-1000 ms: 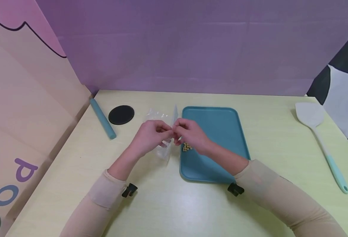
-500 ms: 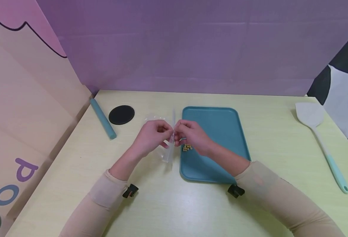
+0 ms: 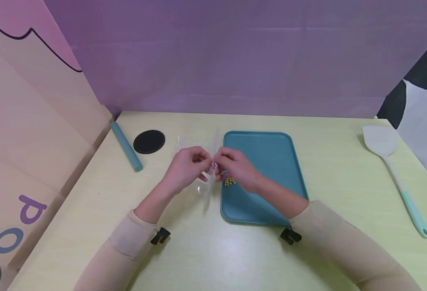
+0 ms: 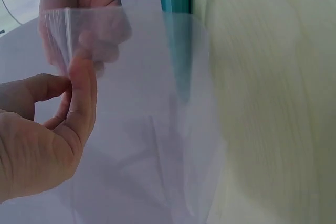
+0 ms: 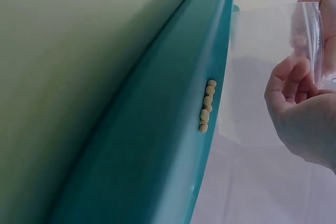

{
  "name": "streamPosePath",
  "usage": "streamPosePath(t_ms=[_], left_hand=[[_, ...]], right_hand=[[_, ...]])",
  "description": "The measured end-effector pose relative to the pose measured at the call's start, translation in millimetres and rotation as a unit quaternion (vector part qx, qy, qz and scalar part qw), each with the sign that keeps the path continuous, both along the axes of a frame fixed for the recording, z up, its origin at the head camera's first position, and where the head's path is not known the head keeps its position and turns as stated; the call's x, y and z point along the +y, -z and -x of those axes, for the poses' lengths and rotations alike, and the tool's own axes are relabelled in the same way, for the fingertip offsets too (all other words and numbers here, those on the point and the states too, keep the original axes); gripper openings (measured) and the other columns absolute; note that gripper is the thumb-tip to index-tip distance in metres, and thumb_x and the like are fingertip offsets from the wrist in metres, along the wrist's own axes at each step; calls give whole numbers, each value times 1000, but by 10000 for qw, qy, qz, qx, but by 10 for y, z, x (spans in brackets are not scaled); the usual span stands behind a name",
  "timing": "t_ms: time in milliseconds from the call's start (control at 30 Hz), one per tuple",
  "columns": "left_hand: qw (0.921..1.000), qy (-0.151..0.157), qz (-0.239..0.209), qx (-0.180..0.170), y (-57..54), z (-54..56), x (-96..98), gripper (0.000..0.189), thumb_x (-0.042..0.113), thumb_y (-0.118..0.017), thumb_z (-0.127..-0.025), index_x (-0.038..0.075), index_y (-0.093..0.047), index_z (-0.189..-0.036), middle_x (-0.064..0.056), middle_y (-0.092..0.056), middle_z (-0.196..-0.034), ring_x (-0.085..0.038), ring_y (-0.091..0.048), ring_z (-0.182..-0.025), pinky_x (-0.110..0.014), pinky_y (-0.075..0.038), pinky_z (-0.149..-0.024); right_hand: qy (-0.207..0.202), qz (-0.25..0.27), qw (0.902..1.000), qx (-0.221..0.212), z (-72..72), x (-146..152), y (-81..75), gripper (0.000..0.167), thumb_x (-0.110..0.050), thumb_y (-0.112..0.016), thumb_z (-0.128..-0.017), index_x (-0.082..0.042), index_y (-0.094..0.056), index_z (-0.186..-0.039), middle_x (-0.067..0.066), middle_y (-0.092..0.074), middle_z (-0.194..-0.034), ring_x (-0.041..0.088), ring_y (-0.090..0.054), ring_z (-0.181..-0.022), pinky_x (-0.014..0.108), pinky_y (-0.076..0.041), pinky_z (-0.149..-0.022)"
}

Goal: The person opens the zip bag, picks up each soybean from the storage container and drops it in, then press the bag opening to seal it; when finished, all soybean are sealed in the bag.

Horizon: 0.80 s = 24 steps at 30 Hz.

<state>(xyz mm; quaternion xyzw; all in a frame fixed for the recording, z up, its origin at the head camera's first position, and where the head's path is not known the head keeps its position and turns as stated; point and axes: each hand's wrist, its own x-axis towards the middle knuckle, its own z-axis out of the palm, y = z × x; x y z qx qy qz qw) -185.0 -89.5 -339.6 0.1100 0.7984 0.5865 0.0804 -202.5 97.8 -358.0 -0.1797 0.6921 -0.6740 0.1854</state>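
A clear plastic zip bag (image 4: pixel 142 103) hangs upright between my two hands, its ribbed seal strip along the mouth visible in the left wrist view. My left hand (image 3: pixel 185 166) pinches the bag's mouth edge between thumb and fingers. Opposite it, my right hand (image 3: pixel 238 169) pinches the same edge, and the fingertips of both hands almost meet. Through the film in the right wrist view, part of the left hand shows. Several small round tan balls (image 3: pixel 229 182) lie in the teal tray (image 3: pixel 268 161), close to its left rim and just below my right hand.
At the back left, a blue-green rod (image 3: pixel 126 146) lies beside a black round disc (image 3: pixel 149 141). A white spatula (image 3: pixel 395 169) with a mint handle rests along the right side of the table (image 3: pixel 213 254). A purple backdrop (image 3: pixel 235 60) stands behind.
The bag's film has swung and shifted slightly between my hands, now tilting a little to the right at its top. Both hands have stayed almost in place, still pinching it.
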Motion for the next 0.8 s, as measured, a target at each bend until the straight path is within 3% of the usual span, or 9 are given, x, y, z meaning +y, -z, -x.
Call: streamPosePath(t_ms=[133, 267, 500, 667, 800], left_hand=[[9993, 54, -243, 276, 21, 3, 15, 14, 4, -61, -98, 4, -59, -112, -12, -67, -87, -36, -67, -76, -37, -61, -64], [9977, 210, -441, 462, 28, 9, 21, 22, 2, -59, -99, 8, -52, -119, -13, -66, -92, -40, -65, -72, -35, -58, -61], [9985, 341, -291, 325, 11, 11, 27, 15, 7, -65, -99, 7, -64, -114, -11, -63, -102, -40, -67, -82, -34, -58, -63], [9981, 407, -358, 287, 8, 19, -2, 18, 8, -72, -95, 4, -68, -112, -9, -68, -100, -28, -68, -81, -40, -58, -71], [9965, 507, -667, 45, 20, 30, -10, 17, 4, -71, -94, 0, -69, -111, -11, -70, -99, -20, -66, -78, -34, -57, -71]], right_hand=[[-40, 147, 9999, 67, -2, 28, 16, 23, -16, -47, -108, 2, -52, -94, 14, -56, -84, 23, -60, -71, 37, -59, -73], [-35, 235, 9997, 65, -12, 37, 7, 25, -17, -45, -109, 4, -50, -96, 13, -56, -85, 22, -60, -74, 37, -58, -75], [47, 324, 9995, 34, -31, 45, -9, 21, -13, -44, -109, 1, -52, -95, 11, -57, -85, 20, -58, -74, 33, -57, -72], [-18, 340, 9994, 34, -41, 61, -6, 21, -13, -48, -108, 2, -54, -94, 12, -57, -86, 21, -59, -75, 33, -58, -73], [-160, 443, 9989, -45, -39, 79, 16, 22, -12, -47, -107, 2, -52, -91, 12, -57, -85, 21, -59, -75, 33, -57, -72]])
